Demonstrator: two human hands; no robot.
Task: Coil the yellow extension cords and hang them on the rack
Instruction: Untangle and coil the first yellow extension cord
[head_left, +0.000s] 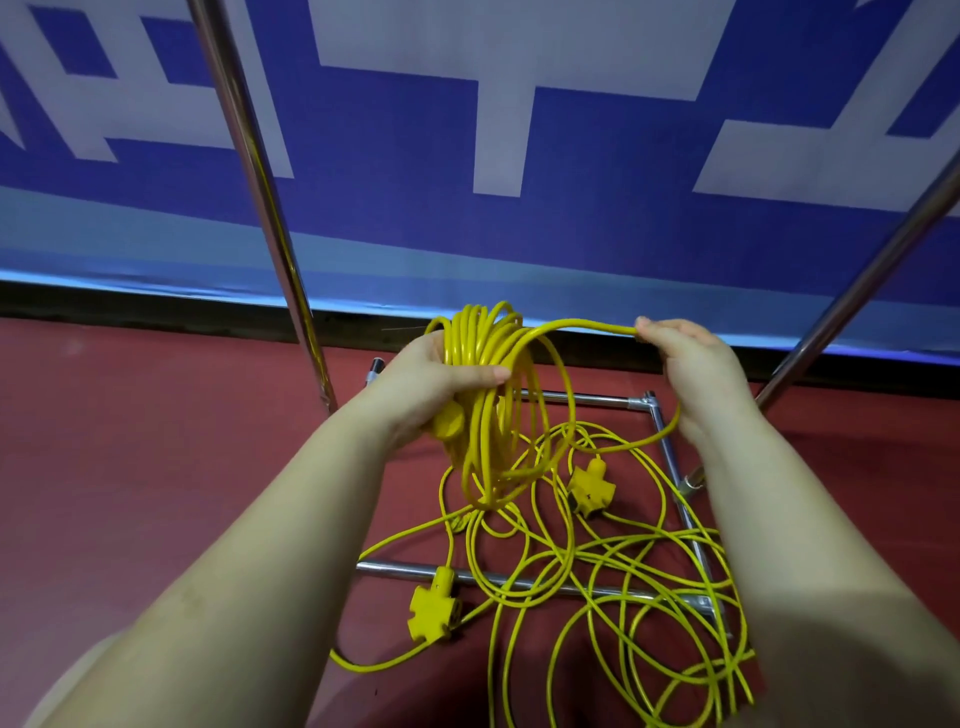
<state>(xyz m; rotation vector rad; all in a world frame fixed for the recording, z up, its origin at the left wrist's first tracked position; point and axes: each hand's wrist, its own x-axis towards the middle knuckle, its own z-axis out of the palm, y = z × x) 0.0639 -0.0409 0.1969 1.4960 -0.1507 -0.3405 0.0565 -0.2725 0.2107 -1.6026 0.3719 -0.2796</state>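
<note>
A: Any containers showing, anything sitting in them?

B: I'm only seeing the rack base (597, 399), chrome tubes forming a frame on the red floor (156, 467) below both hands. Loose cord (613, 561) is lying tangled inside and across that frame.

A: What is the left hand (441, 384) doing?

B: It's gripping a coil (488, 395) of yellow cord, fingers wrapped round the bunched loops and thumb pressing across the front. The loops are hanging down below that hand, and a yellow plug end is showing in its palm.

A: And the right hand (691, 369)?

B: It's pinching a single strand (587, 325) at the fingertips, level with the coil and to its right. That strand is arching over to the coil on one side and dropping under the right wrist toward the floor pile on the other.

A: How is the cord looking?

B: Bright yellow, thin, glossy. Two three-way sockets are lying on the floor: one socket (589, 486) between the forearms, another (434, 605) beside the left forearm, touching the front tube.

A: Anything beyond the hands?

B: Two chrome poles (260, 208) are rising either side, with a blue and white banner (519, 130) behind.
</note>
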